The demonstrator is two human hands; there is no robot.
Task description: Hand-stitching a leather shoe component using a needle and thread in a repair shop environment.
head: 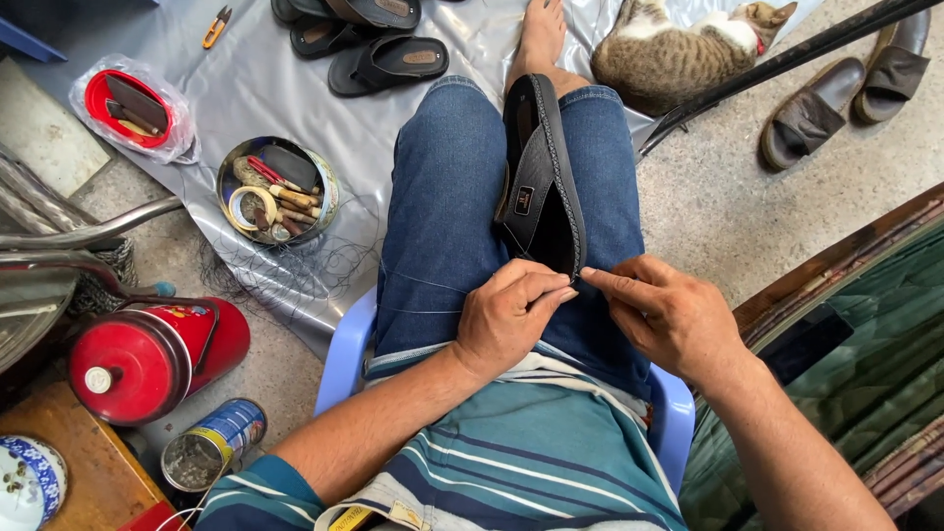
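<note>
While the black sandal (542, 187) stands on edge, wedged between the person's denim-clad thighs so the stitched sole rim faces up, both hands meet at its near end. Left hand (506, 317) has fingers curled nearly closed, thumb and forefinger pinched at the rim; whether they grip a needle cannot be told. Right hand (669, 313) pinches something fine at the same spot, other fingers loosely bent. Thin thread (418, 283) trails across the left thigh. Round tool tin (278, 190) sits within reach on grey sheet (246, 88); cat (678, 49) lies beyond.
</note>
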